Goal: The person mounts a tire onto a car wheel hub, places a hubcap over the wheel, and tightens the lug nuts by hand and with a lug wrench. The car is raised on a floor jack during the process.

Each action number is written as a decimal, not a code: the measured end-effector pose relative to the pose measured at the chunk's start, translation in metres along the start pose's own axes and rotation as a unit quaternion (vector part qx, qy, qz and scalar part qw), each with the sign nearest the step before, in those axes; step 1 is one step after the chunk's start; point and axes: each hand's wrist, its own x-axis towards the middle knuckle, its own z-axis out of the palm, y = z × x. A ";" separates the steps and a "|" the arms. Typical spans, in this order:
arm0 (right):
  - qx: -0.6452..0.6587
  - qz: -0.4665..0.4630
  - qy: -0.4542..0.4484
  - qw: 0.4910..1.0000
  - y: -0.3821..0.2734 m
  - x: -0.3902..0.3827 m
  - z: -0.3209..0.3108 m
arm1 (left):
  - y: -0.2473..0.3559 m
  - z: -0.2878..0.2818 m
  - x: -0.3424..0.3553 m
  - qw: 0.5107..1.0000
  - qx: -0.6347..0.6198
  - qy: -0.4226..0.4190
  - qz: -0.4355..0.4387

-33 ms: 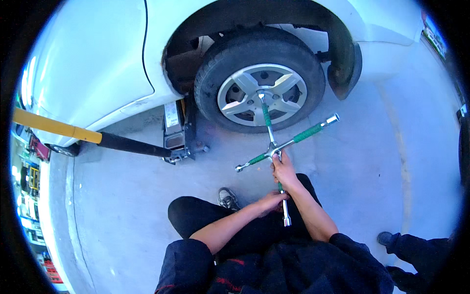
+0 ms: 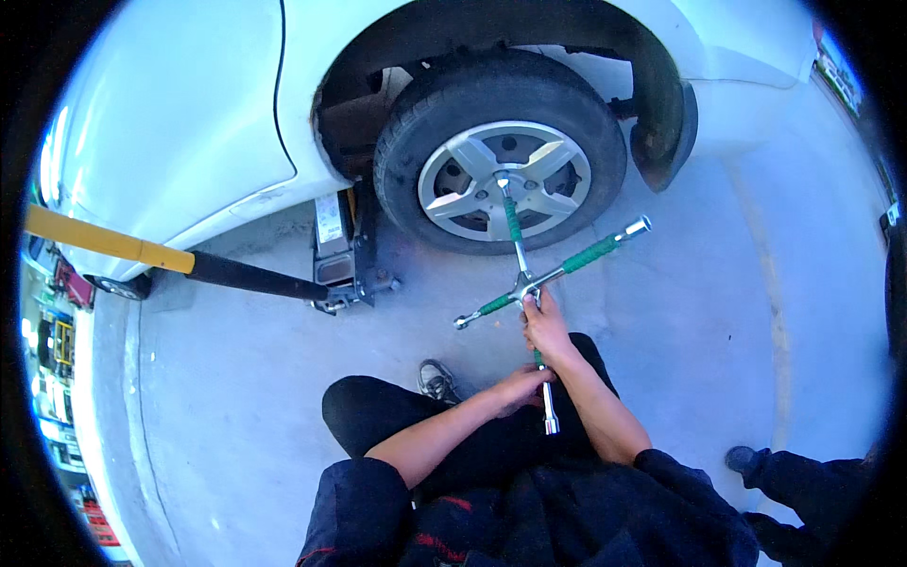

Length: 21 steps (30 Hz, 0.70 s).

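A four-way lug wrench [image 2: 586, 256], chrome with green wrapping on its arms, stretches between me and the car wheel [image 2: 439, 203]. Its far end overlaps the centre of the silver five-spoke hub; I cannot tell whether it is seated on anything. My right hand [image 2: 548, 331] is wrapped round the near arm, just below the cross joint. Lower on that same arm, close to the end socket, my left hand [image 2: 518, 389] has its fingers closed round the shaft, partly hidden. The other two arms stick out sideways, free of my hands.
Above the wheel is the white car body [image 2: 189, 104]. A floor jack [image 2: 335, 265] stands left of the wheel under the car, its yellow-and-black handle [image 2: 142, 250] reaching left. Another person's dark-clothed leg and shoe [image 2: 744, 463] show at lower right. My own shoe [image 2: 436, 380] rests on the floor.
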 end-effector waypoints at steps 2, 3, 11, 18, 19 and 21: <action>-0.142 -0.075 0.041 0.986 0.009 0.009 0.004 | 0.005 0.010 -0.007 0.995 -0.097 0.019 -0.020; -0.172 -0.085 0.038 0.981 0.006 0.005 0.005 | 0.005 0.013 -0.009 0.989 -0.144 0.030 -0.030; -0.518 -0.407 0.027 0.752 -0.090 -0.057 0.012 | 0.012 0.000 -0.013 0.970 -0.242 -0.015 -0.011; -0.675 -0.607 -0.042 0.417 -0.150 -0.042 0.025 | 0.019 -0.011 -0.009 0.980 -0.186 -0.071 -0.019; -0.659 -0.629 -0.092 0.401 -0.151 -0.038 0.026 | 0.018 -0.012 -0.008 0.980 -0.184 -0.070 -0.025; -0.640 -0.647 -0.165 0.380 -0.151 -0.034 0.031 | 0.017 -0.012 -0.006 0.981 -0.180 -0.066 -0.032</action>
